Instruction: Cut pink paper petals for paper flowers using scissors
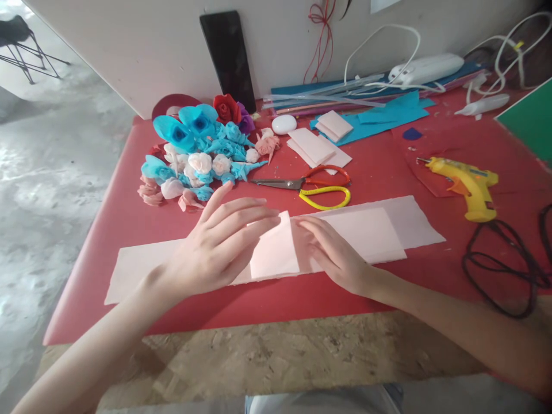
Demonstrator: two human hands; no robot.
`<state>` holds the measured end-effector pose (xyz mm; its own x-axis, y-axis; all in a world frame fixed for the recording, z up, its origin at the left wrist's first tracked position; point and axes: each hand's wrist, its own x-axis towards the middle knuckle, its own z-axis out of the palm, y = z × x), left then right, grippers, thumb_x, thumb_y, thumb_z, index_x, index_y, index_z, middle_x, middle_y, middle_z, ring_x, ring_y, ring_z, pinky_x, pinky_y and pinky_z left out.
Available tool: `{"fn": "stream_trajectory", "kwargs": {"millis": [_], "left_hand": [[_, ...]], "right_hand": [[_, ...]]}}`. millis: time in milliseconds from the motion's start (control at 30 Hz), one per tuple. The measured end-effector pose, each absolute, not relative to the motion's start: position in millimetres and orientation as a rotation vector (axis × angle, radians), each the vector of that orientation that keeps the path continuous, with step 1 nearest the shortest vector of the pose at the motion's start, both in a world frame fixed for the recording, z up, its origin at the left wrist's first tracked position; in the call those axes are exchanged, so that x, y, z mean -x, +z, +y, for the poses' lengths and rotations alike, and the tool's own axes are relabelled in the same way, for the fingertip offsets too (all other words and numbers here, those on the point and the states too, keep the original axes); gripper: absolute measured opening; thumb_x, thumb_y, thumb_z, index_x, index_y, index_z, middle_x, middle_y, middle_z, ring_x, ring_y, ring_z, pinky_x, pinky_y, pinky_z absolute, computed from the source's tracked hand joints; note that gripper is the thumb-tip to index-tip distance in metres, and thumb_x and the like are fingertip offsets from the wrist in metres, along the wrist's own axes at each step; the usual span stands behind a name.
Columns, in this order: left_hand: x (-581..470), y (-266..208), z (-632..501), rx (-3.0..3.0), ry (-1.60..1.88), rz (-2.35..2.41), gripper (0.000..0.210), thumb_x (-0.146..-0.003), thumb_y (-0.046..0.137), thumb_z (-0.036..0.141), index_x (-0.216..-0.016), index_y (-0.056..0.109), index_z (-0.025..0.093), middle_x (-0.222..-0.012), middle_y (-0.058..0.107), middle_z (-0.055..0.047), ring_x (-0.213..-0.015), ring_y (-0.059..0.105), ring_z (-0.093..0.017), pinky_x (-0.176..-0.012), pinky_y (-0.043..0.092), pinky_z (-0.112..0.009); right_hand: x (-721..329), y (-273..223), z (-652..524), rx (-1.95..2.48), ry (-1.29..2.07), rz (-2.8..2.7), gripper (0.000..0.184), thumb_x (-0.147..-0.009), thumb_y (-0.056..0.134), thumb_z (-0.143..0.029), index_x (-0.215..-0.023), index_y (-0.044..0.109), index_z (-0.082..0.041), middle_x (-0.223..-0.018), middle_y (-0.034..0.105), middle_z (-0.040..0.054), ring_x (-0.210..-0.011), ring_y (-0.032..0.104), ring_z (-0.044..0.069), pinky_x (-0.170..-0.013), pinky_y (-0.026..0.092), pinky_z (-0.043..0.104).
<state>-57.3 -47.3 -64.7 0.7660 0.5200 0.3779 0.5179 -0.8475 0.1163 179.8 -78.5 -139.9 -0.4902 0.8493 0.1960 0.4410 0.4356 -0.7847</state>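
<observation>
A long strip of pale pink crepe paper (371, 236) lies across the table, with a folded flap (276, 250) raised near its middle. My left hand (219, 244) is over the strip, its index fingertip at the flap's top edge and its other fingers fanned out. The left thumb is hidden behind the flap. From the other side, my right hand (336, 253) has its bent fingers closed at the flap's right edge; its fingertips are partly hidden. Scissors (302, 185) with one red and one yellow handle lie just beyond the strip.
Crepe-paper flowers (198, 155) are heaped at the back left, near a leaning black phone (228, 60). Folded pink pieces (317, 148) and blue paper (383, 118) lie behind the scissors. A yellow glue gun (468, 184) with a black cord (495, 270) is at right.
</observation>
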Motion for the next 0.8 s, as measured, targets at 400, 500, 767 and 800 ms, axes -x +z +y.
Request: {"fn": "stream_trajectory", "kwargs": {"millis": [400,500,767,800], "left_hand": [[40,-110,-60,-2.863,0.035,0.607,0.047,-0.092,0.031,0.020,-0.138,0.025,0.012,-0.144,0.033,-0.011,-0.135,0.023,-0.023,-0.109,0.023,-0.045],[35,-117,-59,-2.888,-0.050,0.642,0.046,-0.094,0.029,0.028,-0.138,0.028,0.015,-0.146,0.027,-0.008,-0.136,0.019,-0.025,-0.109,0.020,-0.046],[38,-121,-59,-2.820,-0.069,0.815,0.057,-0.092,0.029,0.041,-0.141,0.019,0.013,-0.149,0.015,-0.011,-0.137,0.012,-0.025,-0.111,0.012,-0.046],[38,-121,-59,-2.809,-0.067,0.829,0.058,-0.092,0.029,0.042,-0.141,0.018,0.013,-0.149,0.015,-0.011,-0.137,0.013,-0.024,-0.111,0.011,-0.046]], "right_hand": [[-182,-139,-80,1.166,0.852,-1.917,0.033,-0.089,0.032,-0.014,-0.121,0.037,-0.022,-0.120,0.046,0.0115,-0.116,0.044,0.022,-0.099,0.039,0.043],[-182,-139,-80,1.175,0.826,-1.941,0.033,-0.089,0.033,-0.014,-0.121,0.037,-0.021,-0.119,0.047,0.0112,-0.115,0.045,0.022,-0.099,0.040,0.042],[-180,-139,-79,1.142,0.749,-2.054,0.041,-0.083,0.038,-0.008,-0.123,0.040,-0.020,-0.119,0.049,0.0115,-0.115,0.046,0.022,-0.098,0.041,0.043],[-180,-139,-79,1.134,0.729,-2.084,0.043,-0.083,0.037,-0.006,-0.124,0.039,-0.018,-0.120,0.049,0.0122,-0.117,0.044,0.022,-0.099,0.040,0.043]]}}
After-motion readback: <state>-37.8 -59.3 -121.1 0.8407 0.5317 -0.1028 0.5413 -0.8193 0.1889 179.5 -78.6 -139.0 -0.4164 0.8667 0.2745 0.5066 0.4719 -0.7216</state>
